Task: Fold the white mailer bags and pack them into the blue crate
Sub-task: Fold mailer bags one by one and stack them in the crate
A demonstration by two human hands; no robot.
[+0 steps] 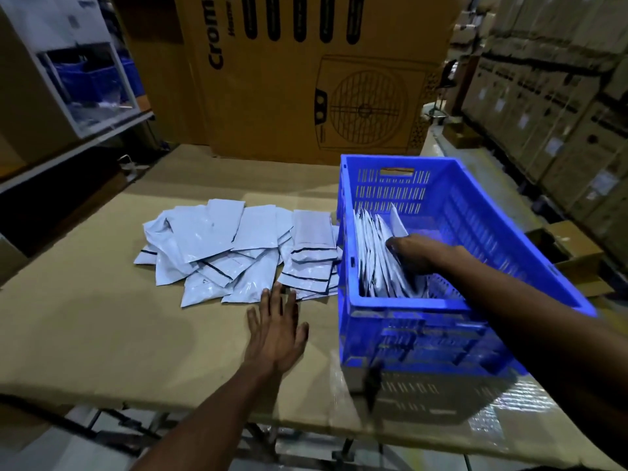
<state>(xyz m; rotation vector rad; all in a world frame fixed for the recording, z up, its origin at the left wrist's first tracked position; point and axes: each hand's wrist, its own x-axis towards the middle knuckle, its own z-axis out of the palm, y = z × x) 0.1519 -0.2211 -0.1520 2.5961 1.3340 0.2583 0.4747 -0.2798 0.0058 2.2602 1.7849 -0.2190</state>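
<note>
A loose heap of white mailer bags (234,248) lies on the cardboard-covered table (102,317), left of the blue crate (475,212). Several folded bags (377,260) stand on edge along the crate's left wall. My right hand (419,254) is inside the crate, its fingers pressed against the standing bags; whether it grips one I cannot tell. My left hand (277,326) lies flat on the table with fingers spread, its fingertips touching the near edge of the heap, holding nothing.
A big brown carton (306,73) with a fan drawing stands behind the table. Stacked cartons (557,107) line the right side. A shelf with blue bins (91,79) is at the upper left. The table's near edge runs just below my left wrist.
</note>
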